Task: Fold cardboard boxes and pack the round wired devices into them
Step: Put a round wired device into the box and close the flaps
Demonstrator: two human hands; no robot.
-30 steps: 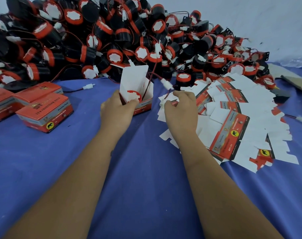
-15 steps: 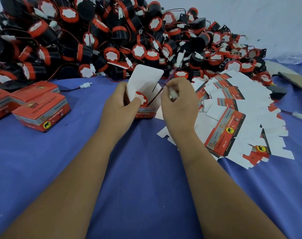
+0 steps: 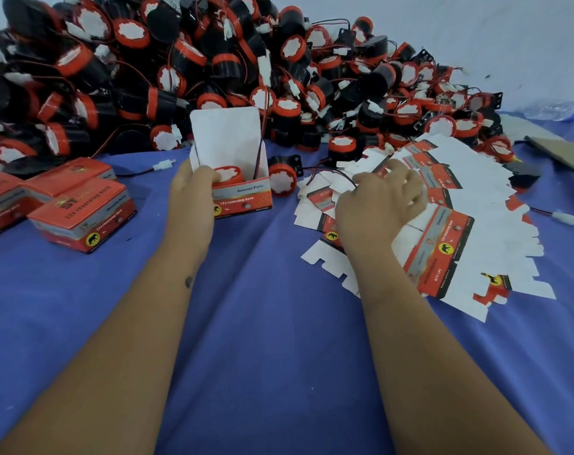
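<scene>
While my left hand (image 3: 193, 195) grips the open carton (image 3: 243, 198) with the buzzer (image 3: 228, 175) seated inside, I'd have my right hand (image 3: 380, 205), fingers curled over the flat blanks (image 3: 476, 205), tuck the red wire (image 3: 262, 139) in before closing.

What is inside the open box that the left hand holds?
Inside the open box sits one round device, red rim and white face up. Its body and wire end are hidden by the box walls and the left hand.

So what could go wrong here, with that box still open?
The red wire trails up out of the open box toward the pile, so closing the lid may pinch it. The right hand, reaching over the flat cartons, might scatter them, or snag the loose device.
</scene>
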